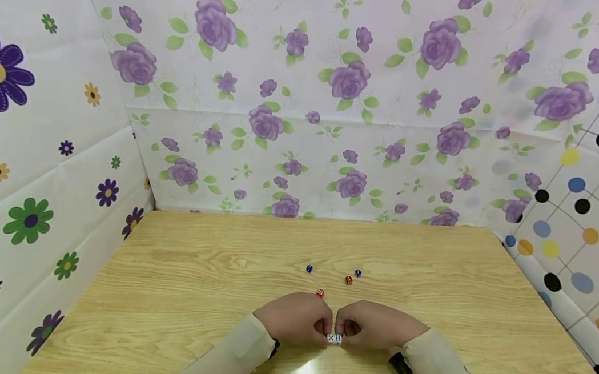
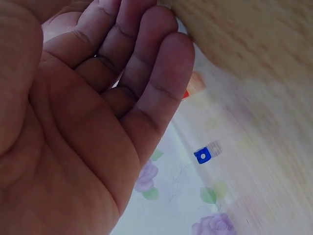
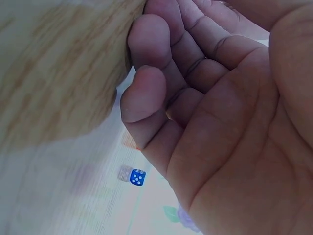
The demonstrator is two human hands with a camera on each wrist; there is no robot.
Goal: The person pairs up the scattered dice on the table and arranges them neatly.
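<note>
Two white dice point(image 1: 334, 339) sit side by side in the head view, faces with dark pips showing. My left hand point(image 1: 299, 319) holds the left white die between thumb and forefinger. From the other side, my right hand point(image 1: 377, 322) grips the right one the same way, so the fingertips of both hands nearly meet. Both wrist views show palms and curled fingers, with the white dice hidden from them. Just beyond the left knuckles lies a red die point(image 1: 320, 293).
Farther back on the wooden table point(image 1: 221, 254) are another red die point(image 1: 348, 280), a blue die point(image 1: 309, 269) and a second blue die point(image 1: 358, 273). Flower-patterned sheets point(image 1: 294, 96) rise behind and to the left; a dotted sheet point(image 1: 571, 250) stands at the right edge.
</note>
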